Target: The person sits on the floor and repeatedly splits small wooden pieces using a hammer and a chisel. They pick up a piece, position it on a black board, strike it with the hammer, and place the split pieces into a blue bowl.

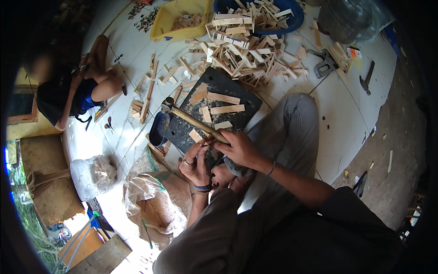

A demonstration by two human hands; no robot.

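In my right hand (239, 148) is a hammer (196, 122), its wooden handle slanting up left to a metal head. My left hand (196, 166), with a ring and a blue wristband, is closed at the fingertips close beside the right fingers. Something small is pinched there, too small to make out. Both hands are over the near edge of a black board (246, 101). Sawdust and several pale wood strips (228, 109) lie on the board. A dark blue oval container (158, 129) stands at its left.
Beyond the board, a heap of wood pieces (269, 59) spills from a blue basin (299, 20) beside a yellow tub (157, 25). A staple gun (325, 66) and another hammer (366, 78) lie right. An open sack (175, 194) sits left; another person (68, 91) sits far left.
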